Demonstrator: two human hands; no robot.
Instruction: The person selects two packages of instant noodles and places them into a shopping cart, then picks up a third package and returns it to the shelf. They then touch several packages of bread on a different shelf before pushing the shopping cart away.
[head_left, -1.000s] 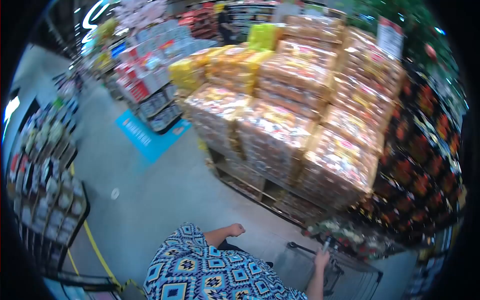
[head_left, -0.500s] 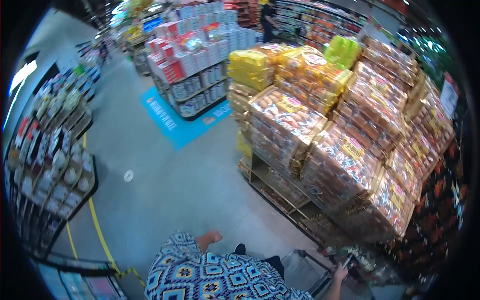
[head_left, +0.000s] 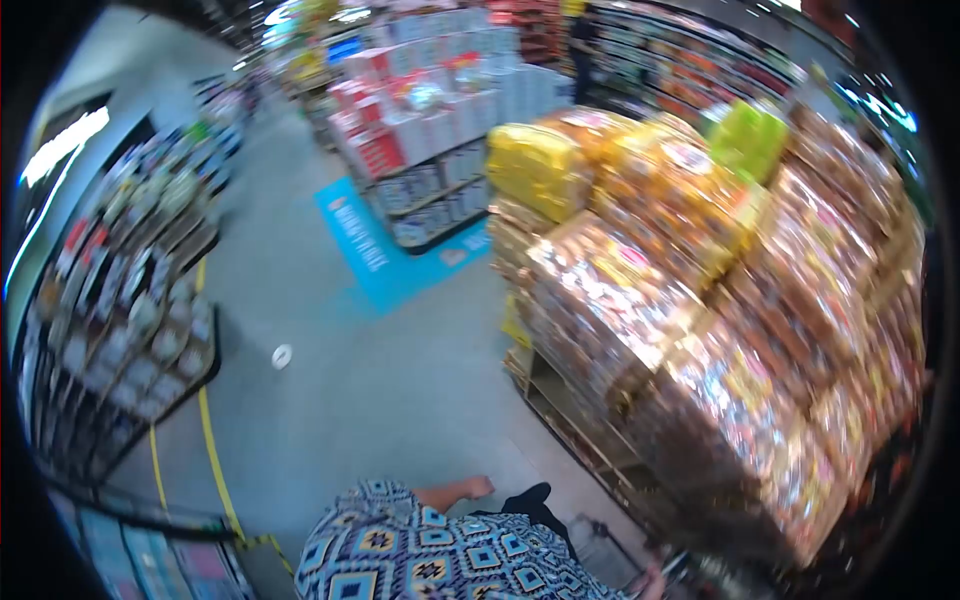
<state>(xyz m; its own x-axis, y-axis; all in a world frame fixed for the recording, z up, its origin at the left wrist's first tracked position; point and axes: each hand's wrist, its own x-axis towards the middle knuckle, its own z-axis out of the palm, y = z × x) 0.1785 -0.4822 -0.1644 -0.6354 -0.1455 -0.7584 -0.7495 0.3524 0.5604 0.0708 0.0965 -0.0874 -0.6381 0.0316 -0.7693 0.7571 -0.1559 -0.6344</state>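
Observation:
My left hand (head_left: 480, 487) hangs low in front of my patterned shirt, over the grey floor, with its fingers curled; whether it holds anything is too small to tell. At the bottom right my right hand (head_left: 652, 582) is blurred, beside the frame of a cart (head_left: 600, 550), and its fingers cannot be made out. Right of the cart rises a big stack of clear packs of brown baked goods (head_left: 610, 290), with yellow packs (head_left: 540, 168) and a bright green pack (head_left: 748, 140) on top.
A display of white and red boxes (head_left: 420, 130) stands ahead beside a blue floor sticker (head_left: 365, 250). Shelves of goods (head_left: 130, 330) line the left, near a yellow floor line (head_left: 212, 440). A person in dark clothes (head_left: 583, 55) stands far back.
The bread stack looks larger and nearer, and the view has shifted so things sit further right. My left hand has moved right; my right hand is lower and blurred.

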